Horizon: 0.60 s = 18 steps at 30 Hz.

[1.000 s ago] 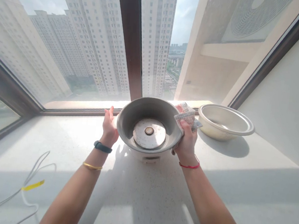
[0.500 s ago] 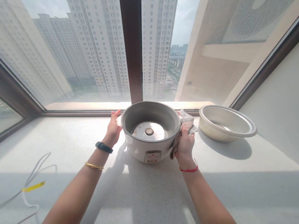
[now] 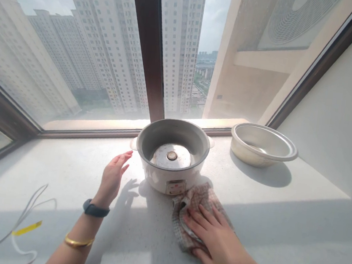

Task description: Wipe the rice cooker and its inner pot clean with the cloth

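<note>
In the head view, the round white electric cooker body with grey metal inside (image 3: 170,159) now stands flat on the pale stone sill (image 3: 281,212); before, both hands held its sides. The left hand (image 3: 112,178) has come off, fingers spread, just left of it. The right hand (image 3: 214,238) now presses flat on the checked brownish cloth (image 3: 191,201) on the sill, near side of the cooker. A shallow metal basin (image 3: 262,144) stands far right, and a white cable with yellow tag (image 3: 27,225) lies near left.

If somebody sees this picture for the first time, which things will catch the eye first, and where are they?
The open rice cooker base stands in the middle of the pale windowsill counter, its round heating plate visible inside. Just in front of it, the right hand lies flat on a checked cloth, while the left hand hovers open beside the cooker. A metal bowl sits to the right, near the window.
</note>
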Each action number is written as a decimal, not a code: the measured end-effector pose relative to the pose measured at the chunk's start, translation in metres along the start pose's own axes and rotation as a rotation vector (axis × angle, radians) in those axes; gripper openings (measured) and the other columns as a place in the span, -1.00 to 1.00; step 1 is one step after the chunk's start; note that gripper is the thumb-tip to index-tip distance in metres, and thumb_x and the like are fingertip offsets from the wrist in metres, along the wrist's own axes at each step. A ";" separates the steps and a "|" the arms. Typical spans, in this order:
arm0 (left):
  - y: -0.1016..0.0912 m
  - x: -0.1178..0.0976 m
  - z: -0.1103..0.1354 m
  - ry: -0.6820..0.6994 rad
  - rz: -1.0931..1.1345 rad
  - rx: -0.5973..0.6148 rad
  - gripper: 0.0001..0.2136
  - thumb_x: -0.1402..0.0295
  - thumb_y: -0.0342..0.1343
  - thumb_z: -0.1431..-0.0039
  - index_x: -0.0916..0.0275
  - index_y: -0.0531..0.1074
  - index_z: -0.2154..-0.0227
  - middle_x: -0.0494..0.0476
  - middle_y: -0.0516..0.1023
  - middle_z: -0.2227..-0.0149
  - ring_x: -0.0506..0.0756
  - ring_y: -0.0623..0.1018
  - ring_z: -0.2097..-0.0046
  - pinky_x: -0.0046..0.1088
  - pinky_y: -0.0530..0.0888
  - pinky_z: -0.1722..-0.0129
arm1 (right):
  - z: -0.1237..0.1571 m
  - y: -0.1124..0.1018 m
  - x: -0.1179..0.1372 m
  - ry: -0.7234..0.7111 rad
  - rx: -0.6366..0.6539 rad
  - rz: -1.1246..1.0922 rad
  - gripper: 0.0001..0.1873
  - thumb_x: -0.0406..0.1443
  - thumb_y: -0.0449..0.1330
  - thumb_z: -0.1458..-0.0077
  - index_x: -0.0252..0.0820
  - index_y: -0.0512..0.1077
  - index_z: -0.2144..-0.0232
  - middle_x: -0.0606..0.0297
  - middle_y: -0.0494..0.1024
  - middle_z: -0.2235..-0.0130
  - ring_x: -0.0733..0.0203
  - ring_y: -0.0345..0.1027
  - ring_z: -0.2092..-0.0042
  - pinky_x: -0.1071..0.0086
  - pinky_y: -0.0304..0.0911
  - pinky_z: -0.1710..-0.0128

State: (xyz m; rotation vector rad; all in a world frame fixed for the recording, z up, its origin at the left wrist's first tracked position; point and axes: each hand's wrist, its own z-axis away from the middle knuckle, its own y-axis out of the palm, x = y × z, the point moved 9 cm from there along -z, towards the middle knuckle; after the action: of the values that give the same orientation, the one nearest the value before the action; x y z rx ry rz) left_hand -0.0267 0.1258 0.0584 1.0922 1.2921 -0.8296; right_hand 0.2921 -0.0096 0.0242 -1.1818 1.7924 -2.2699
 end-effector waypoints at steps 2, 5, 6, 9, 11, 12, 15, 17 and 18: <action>-0.008 0.005 0.005 0.009 -0.014 -0.001 -0.73 0.10 0.21 -0.12 0.22 0.43 0.43 0.24 0.56 0.07 0.26 0.45 -0.15 -0.16 0.34 -0.13 | 0.000 0.008 -0.004 0.022 0.124 0.021 -0.20 -0.10 0.27 -0.09 0.21 0.14 -0.35 0.30 0.07 -0.41 -0.28 -0.16 -0.43 -0.32 -0.30 -0.35; -0.016 0.011 0.009 0.020 -0.011 -0.004 -0.75 0.16 0.17 -0.10 0.20 0.33 0.51 0.10 0.52 0.27 0.19 0.54 0.04 -0.25 0.42 0.01 | -0.001 -0.006 -0.027 0.095 0.093 0.053 -0.27 -0.09 0.22 -0.14 0.22 0.16 -0.34 0.31 0.07 -0.41 -0.23 -0.13 -0.42 -0.30 -0.30 -0.35; -0.018 0.013 0.011 0.024 -0.009 -0.006 -0.76 0.18 0.16 -0.10 0.20 0.31 0.53 0.07 0.49 0.31 0.16 0.54 0.09 -0.27 0.43 0.04 | 0.001 -0.014 -0.039 0.137 0.062 0.072 -0.28 -0.11 0.22 -0.13 0.20 0.18 -0.33 0.30 0.10 -0.40 -0.22 -0.09 -0.41 -0.31 -0.27 -0.35; -0.020 0.016 0.015 0.027 -0.014 -0.010 -0.77 0.22 0.11 -0.10 0.19 0.26 0.55 0.03 0.44 0.36 0.11 0.53 0.17 -0.31 0.44 0.08 | 0.016 -0.037 -0.076 0.281 0.001 0.106 -0.27 -0.04 0.28 -0.03 0.11 0.32 -0.27 0.20 0.20 -0.36 -0.28 -0.01 -0.39 -0.29 -0.18 -0.34; -0.019 0.018 0.017 0.023 -0.023 -0.002 -0.78 0.24 0.09 -0.10 0.19 0.25 0.57 0.03 0.43 0.38 0.10 0.52 0.20 -0.31 0.44 0.09 | 0.027 -0.052 -0.102 0.377 -0.037 0.027 -0.28 0.05 0.32 0.06 0.08 0.45 -0.17 0.18 0.32 -0.30 -0.32 0.10 -0.34 -0.23 -0.05 -0.32; -0.018 0.019 0.018 0.021 -0.029 0.003 -0.77 0.24 0.09 -0.09 0.19 0.24 0.57 0.04 0.43 0.38 0.10 0.51 0.21 -0.31 0.44 0.09 | 0.032 -0.062 -0.117 0.435 -0.092 -0.073 -0.31 0.08 0.32 0.09 0.06 0.51 -0.11 0.15 0.41 -0.25 -0.33 0.21 -0.29 -0.20 0.05 -0.29; -0.014 0.019 0.020 0.020 -0.046 0.023 -0.76 0.22 0.09 -0.09 0.19 0.23 0.58 0.05 0.42 0.39 0.10 0.51 0.23 -0.30 0.45 0.10 | 0.056 -0.113 -0.182 0.674 -0.603 -0.567 -0.46 0.05 0.36 0.15 -0.07 0.56 0.13 0.00 0.62 0.06 -0.26 0.53 0.07 -0.14 0.34 -0.03; -0.010 0.019 0.022 0.020 -0.063 0.046 -0.75 0.21 0.10 -0.09 0.19 0.24 0.59 0.05 0.42 0.40 0.10 0.50 0.26 -0.30 0.46 0.11 | 0.082 -0.142 -0.226 0.786 -1.103 -0.889 -0.60 -0.05 0.43 0.25 -0.09 0.47 0.38 0.03 0.59 0.31 -0.17 0.54 0.32 -0.15 0.37 0.18; -0.009 0.019 0.023 0.021 -0.074 0.062 -0.74 0.20 0.11 -0.08 0.20 0.26 0.60 0.06 0.42 0.41 0.10 0.50 0.27 -0.30 0.46 0.11 | 0.083 -0.151 -0.241 0.785 -1.184 -0.959 -0.66 -0.05 0.41 0.20 -0.08 0.41 0.45 0.06 0.56 0.36 -0.13 0.53 0.37 -0.13 0.37 0.23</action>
State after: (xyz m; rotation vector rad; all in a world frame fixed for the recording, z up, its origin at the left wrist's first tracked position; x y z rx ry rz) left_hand -0.0252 0.1031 0.0369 1.1102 1.3385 -0.9206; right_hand 0.5743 0.0811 0.0255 -1.5913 3.9110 -2.0315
